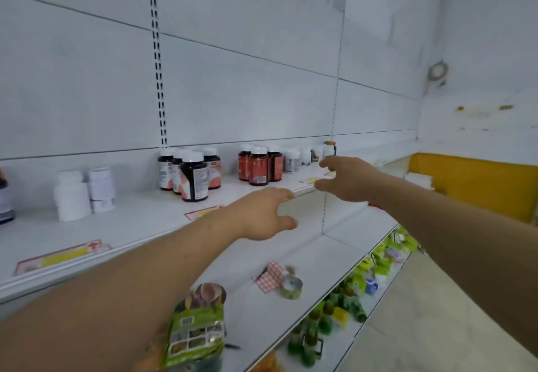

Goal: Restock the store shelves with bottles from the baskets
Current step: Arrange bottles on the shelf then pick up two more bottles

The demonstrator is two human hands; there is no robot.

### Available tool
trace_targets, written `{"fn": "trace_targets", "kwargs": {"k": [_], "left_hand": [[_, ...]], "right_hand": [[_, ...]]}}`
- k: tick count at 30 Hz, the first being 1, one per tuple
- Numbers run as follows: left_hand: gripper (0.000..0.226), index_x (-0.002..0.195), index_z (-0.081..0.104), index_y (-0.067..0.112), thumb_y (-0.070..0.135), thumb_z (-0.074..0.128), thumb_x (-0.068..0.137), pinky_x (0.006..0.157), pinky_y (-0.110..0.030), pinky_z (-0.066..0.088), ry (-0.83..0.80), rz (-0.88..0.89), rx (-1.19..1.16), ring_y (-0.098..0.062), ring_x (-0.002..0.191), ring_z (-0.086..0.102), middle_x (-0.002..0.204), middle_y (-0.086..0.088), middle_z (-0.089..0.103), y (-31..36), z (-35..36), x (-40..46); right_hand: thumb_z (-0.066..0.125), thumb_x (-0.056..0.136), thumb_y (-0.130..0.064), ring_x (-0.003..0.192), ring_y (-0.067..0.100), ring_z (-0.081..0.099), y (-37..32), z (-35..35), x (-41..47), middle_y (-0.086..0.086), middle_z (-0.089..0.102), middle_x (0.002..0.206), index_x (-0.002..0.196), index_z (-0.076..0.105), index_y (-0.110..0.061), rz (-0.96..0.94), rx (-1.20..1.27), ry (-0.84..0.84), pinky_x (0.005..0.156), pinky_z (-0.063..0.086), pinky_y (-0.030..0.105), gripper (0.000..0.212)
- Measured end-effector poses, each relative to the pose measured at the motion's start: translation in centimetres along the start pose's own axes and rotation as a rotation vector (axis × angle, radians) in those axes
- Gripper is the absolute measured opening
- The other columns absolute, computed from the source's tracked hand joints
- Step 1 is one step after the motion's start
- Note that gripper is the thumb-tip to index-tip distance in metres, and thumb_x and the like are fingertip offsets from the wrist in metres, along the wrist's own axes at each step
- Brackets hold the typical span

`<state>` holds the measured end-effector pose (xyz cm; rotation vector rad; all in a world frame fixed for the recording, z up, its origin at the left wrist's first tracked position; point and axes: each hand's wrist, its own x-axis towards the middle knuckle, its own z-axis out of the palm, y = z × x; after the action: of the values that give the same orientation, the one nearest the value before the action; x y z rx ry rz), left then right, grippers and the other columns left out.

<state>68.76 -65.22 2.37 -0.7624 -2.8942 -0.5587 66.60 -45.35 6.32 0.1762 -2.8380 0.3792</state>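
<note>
On the upper white shelf point(139, 220) stand groups of bottles: white ones point(72, 197) at the left, dark ones with white caps and pink labels point(193, 176) in the middle, and red-labelled ones point(258, 165) to their right. Small pale bottles point(302, 156) follow farther along. My left hand point(262, 214) reaches toward the shelf's front edge with fingers relaxed and holds nothing. My right hand point(346, 179) is stretched out near the small bottles, fingers spread, holding nothing. No basket is in view.
The lower shelf point(334, 258) carries a green packet point(198, 331), a checked pink packet point(270, 278) and a roll of tape point(291, 285). Green bottles point(320, 322) fill the shelf beneath. A yellow box point(477, 182) stands at the right. Price tags point(58, 255) line the shelf edge.
</note>
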Motion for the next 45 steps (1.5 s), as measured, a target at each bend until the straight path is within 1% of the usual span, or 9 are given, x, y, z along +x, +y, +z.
{"fn": "trace_targets", "kwargs": {"k": [4, 8, 15, 21, 29, 33, 38, 42, 45], "left_hand": [[0.068, 0.146, 0.029, 0.025, 0.047, 0.057, 0.087, 0.108, -0.03, 0.03, 0.022, 0.02, 0.042, -0.019, 0.135, 0.034, 0.152, 0.001, 0.029, -0.1, 0.9, 7.8], [0.068, 0.146, 0.027, 0.025, 0.047, 0.055, 0.089, 0.109, -0.029, 0.027, 0.011, 0.057, 0.102, -0.019, 0.137, 0.031, 0.153, 0.002, 0.028, -1.1, 1.8, 16.0], [0.068, 0.147, 0.026, 0.025, 0.048, 0.054, 0.089, 0.106, -0.028, 0.028, -0.014, 0.081, 0.105, -0.019, 0.136, 0.033, 0.154, 0.003, 0.026, -2.7, 3.7, 30.2], [0.068, 0.147, 0.026, 0.025, 0.048, 0.054, 0.089, 0.107, -0.028, 0.028, -0.037, 0.073, 0.142, -0.018, 0.136, 0.033, 0.154, 0.002, 0.026, -2.4, 5.3, 41.7], [0.066, 0.144, 0.034, 0.018, 0.045, 0.056, 0.089, 0.106, -0.028, 0.03, 0.075, -0.042, 0.221, -0.021, 0.133, 0.036, 0.149, -0.002, 0.034, -1.0, 9.3, 55.2], [0.059, 0.135, 0.044, 0.017, 0.048, 0.057, 0.086, 0.106, -0.038, 0.034, 0.129, -0.132, 0.274, -0.024, 0.128, 0.04, 0.137, -0.004, 0.044, -0.4, 10.5, 61.6], [0.067, 0.145, 0.029, 0.017, 0.045, 0.054, 0.089, 0.111, -0.03, 0.023, 0.153, -0.215, 0.322, -0.021, 0.137, 0.028, 0.15, -0.006, 0.032, -0.3, 10.9, 67.6], [0.072, 0.147, 0.026, 0.021, 0.049, 0.056, 0.087, 0.113, -0.036, 0.025, 0.149, -0.285, 0.306, -0.02, 0.139, 0.027, 0.154, -0.001, 0.026, -1.9, 10.7, 71.4], [0.073, 0.147, 0.024, 0.025, 0.049, 0.056, 0.087, 0.111, -0.035, 0.029, 0.124, -0.34, 0.256, -0.02, 0.137, 0.031, 0.154, 0.002, 0.024, -3.1, 10.4, 73.8]], "right_hand": [[0.056, 0.088, -0.048, 0.116, 0.023, 0.05, 4.3, 0.5, 5.7, 0.004, 0.05, 0.136, 0.139, 0.041, -0.026, 0.022, 0.033, 0.033, 0.089, 0.04, 0.031, 0.057], [0.057, 0.088, -0.048, 0.117, 0.022, 0.05, 8.2, 1.9, 12.3, 0.004, 0.051, 0.136, 0.138, 0.043, -0.026, 0.035, 0.031, 0.072, 0.091, 0.039, 0.031, 0.056], [0.056, 0.09, -0.046, 0.123, 0.022, 0.047, 15.4, 3.5, 23.6, 0.003, 0.047, 0.14, 0.141, 0.039, -0.023, 0.078, 0.046, 0.054, 0.096, 0.038, 0.03, 0.059], [0.056, 0.09, -0.043, 0.107, 0.022, 0.055, 23.2, 4.2, 32.7, 0.005, 0.056, 0.126, 0.133, 0.046, -0.022, 0.105, 0.073, 0.055, 0.087, 0.042, 0.029, 0.049], [0.056, 0.09, -0.045, 0.116, 0.022, 0.051, 34.4, 5.9, 44.9, 0.004, 0.05, 0.136, 0.139, 0.042, -0.024, -0.045, 0.146, 0.038, 0.092, 0.04, 0.029, 0.055], [0.054, 0.092, -0.044, 0.122, 0.022, 0.048, 39.3, 6.2, 50.5, 0.006, 0.05, 0.137, 0.14, 0.04, -0.021, -0.114, 0.129, -0.03, 0.096, 0.037, 0.029, 0.056], [0.055, 0.091, -0.044, 0.127, 0.023, 0.044, 42.5, 7.2, 57.1, 0.006, 0.045, 0.142, 0.142, 0.039, -0.021, -0.19, 0.162, -0.056, 0.098, 0.035, 0.029, 0.058], [0.056, 0.091, -0.042, 0.123, 0.022, 0.047, 43.3, 9.2, 61.7, 0.005, 0.048, 0.139, 0.14, 0.041, -0.022, -0.26, 0.176, -0.06, 0.093, 0.035, 0.026, 0.055], [0.056, 0.091, -0.039, 0.121, 0.022, 0.047, 43.7, 10.3, 64.6, 0.005, 0.05, 0.136, 0.138, 0.042, -0.021, -0.304, 0.175, -0.078, 0.092, 0.035, 0.027, 0.052]]}}
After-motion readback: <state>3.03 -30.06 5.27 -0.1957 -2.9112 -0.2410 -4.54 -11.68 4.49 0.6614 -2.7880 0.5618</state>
